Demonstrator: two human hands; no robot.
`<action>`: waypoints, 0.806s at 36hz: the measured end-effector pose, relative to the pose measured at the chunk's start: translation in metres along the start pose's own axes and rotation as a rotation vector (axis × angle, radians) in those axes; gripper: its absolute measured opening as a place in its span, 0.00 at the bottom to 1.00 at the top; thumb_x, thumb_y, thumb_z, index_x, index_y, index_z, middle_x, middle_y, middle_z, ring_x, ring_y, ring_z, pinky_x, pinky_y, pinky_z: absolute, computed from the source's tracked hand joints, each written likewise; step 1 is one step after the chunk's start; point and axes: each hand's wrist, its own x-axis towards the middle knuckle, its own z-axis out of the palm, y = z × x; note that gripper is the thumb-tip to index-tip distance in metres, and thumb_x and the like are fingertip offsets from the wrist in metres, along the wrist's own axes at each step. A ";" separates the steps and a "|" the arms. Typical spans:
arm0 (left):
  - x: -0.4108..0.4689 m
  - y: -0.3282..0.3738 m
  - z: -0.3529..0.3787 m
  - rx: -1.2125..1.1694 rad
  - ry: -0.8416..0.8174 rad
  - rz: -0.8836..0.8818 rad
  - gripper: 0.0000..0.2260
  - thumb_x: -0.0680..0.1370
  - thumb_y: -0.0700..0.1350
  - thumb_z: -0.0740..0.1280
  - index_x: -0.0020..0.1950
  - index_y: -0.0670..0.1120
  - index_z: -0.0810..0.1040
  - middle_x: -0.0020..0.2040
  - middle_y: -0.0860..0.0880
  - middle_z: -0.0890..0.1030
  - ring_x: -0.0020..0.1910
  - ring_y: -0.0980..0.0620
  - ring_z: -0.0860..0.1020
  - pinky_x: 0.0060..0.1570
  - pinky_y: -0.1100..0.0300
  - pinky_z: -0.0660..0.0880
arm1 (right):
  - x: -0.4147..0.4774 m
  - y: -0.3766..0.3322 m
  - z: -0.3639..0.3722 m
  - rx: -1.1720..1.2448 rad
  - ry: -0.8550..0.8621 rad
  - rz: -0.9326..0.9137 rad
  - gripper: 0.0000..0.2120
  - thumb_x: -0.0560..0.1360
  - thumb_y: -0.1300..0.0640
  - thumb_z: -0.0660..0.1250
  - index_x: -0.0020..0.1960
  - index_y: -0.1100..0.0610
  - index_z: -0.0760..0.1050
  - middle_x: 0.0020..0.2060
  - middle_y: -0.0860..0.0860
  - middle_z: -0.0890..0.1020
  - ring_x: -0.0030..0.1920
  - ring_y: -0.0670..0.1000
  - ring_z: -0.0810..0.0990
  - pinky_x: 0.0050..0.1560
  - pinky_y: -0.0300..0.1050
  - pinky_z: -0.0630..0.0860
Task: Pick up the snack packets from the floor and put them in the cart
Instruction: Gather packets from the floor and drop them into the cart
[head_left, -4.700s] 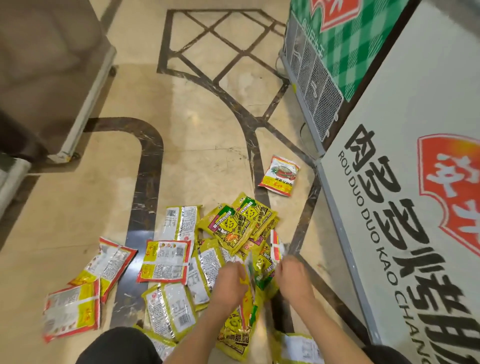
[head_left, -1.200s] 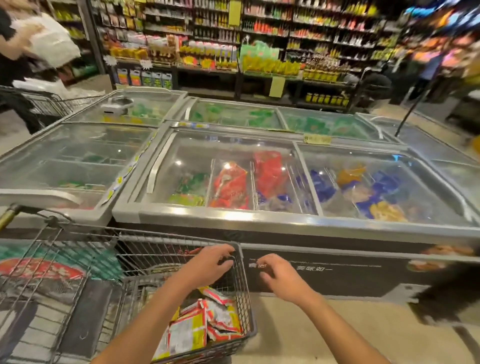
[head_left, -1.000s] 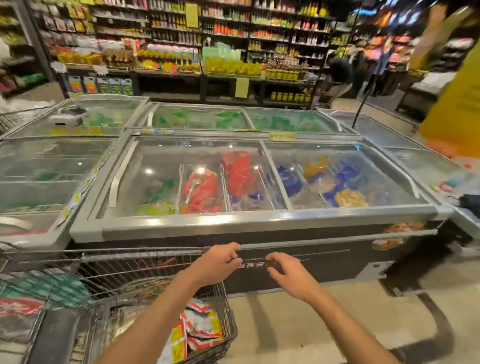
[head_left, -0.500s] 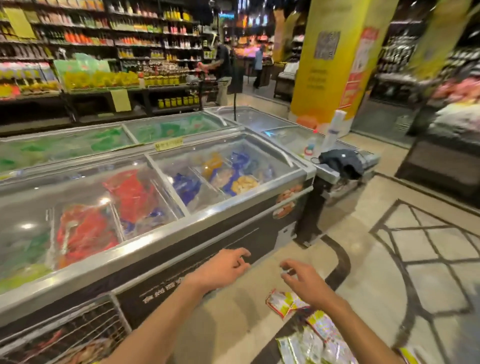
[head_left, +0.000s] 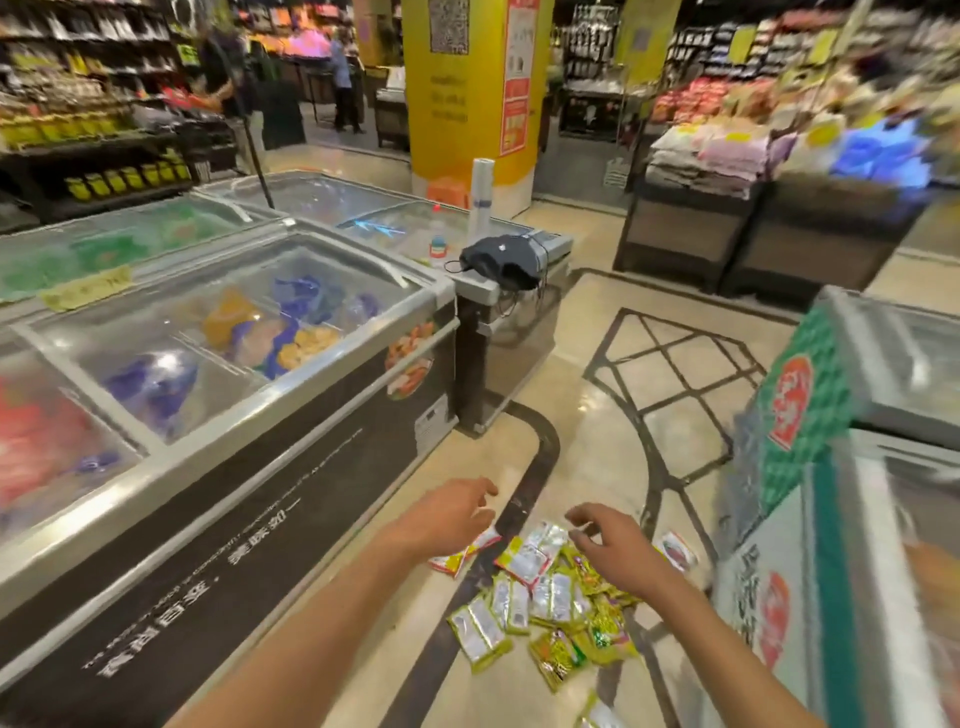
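Several yellow-green and red snack packets (head_left: 550, 603) lie scattered on the beige floor between two freezers. One red packet (head_left: 675, 551) lies apart at the right. My left hand (head_left: 457, 512) hangs above the pile's left edge, fingers loosely curled, holding nothing. My right hand (head_left: 608, 540) hovers over the pile's right side, fingers loosely bent, empty. Both hands are in the air above the packets and touch none of them. The cart is out of view.
A long glass-topped chest freezer (head_left: 218, 415) runs along the left. A green-checked freezer (head_left: 841, 493) stands close on the right. A dark bag (head_left: 501, 260) lies on a smaller freezer ahead. A yellow pillar (head_left: 467, 93) and shelves stand beyond.
My view has swung right from the cart and freezer toward the floor pile. Both hands left the cart's rim empty and now hang over the packets. The cart has left the frame.
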 end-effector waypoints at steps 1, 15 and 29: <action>0.005 0.008 0.005 0.013 -0.007 0.009 0.17 0.81 0.53 0.61 0.69 0.52 0.71 0.61 0.50 0.78 0.61 0.49 0.75 0.62 0.53 0.72 | -0.004 0.010 -0.004 -0.002 0.007 0.020 0.10 0.77 0.56 0.65 0.58 0.53 0.77 0.50 0.48 0.79 0.48 0.45 0.78 0.50 0.39 0.73; 0.079 0.059 0.063 0.137 -0.182 0.105 0.15 0.80 0.54 0.63 0.65 0.52 0.73 0.62 0.50 0.78 0.59 0.48 0.76 0.58 0.53 0.74 | -0.044 0.098 -0.028 0.049 0.071 0.224 0.08 0.76 0.57 0.66 0.55 0.56 0.76 0.48 0.50 0.80 0.47 0.50 0.78 0.50 0.44 0.73; 0.168 0.078 0.122 0.152 -0.367 0.216 0.21 0.80 0.51 0.63 0.73 0.52 0.67 0.71 0.50 0.72 0.68 0.49 0.72 0.64 0.51 0.71 | -0.019 0.163 -0.004 0.184 0.116 0.438 0.09 0.77 0.54 0.64 0.57 0.50 0.76 0.50 0.44 0.79 0.49 0.43 0.78 0.51 0.40 0.74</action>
